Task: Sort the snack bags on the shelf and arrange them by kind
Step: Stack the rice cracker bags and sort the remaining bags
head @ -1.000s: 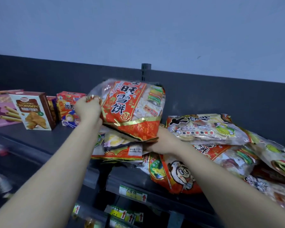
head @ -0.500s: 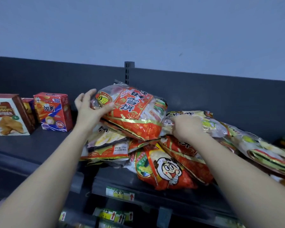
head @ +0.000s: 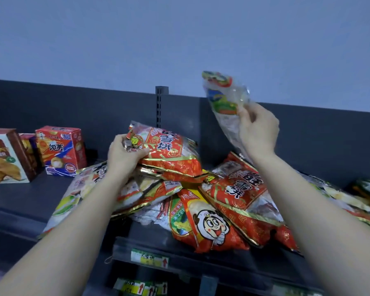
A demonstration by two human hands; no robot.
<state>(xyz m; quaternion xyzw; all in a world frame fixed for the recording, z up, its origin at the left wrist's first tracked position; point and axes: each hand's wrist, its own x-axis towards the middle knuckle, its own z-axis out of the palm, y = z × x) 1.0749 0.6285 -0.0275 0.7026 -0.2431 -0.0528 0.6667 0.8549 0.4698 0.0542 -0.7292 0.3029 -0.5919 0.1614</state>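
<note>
A heap of snack bags lies on the dark shelf point(head: 30, 195). My left hand point(head: 124, 154) grips the left corner of a red rice-cracker bag point(head: 171, 152) on top of the heap. My right hand point(head: 257, 131) holds a clear bag with green and orange print point(head: 224, 99) upright above the pile. Below lie another red bag of the same kind point(head: 241, 195), a red bag with a cartoon face point(head: 209, 225) at the shelf's front edge, and a yellow-green printed bag point(head: 81, 189) under my left forearm.
Boxes stand at the left: a croissant box point(head: 4, 157) and a red and blue puff box point(head: 62, 150). More bags point(head: 363, 201) trail to the right. A slotted upright point(head: 161, 103) rises from the back panel. Price labels point(head: 150, 258) line the shelf front.
My right hand has lifted the clear green-printed bag off the pile and raised it. My left hand went from resting flat on the red bag to gripping its corner.
</note>
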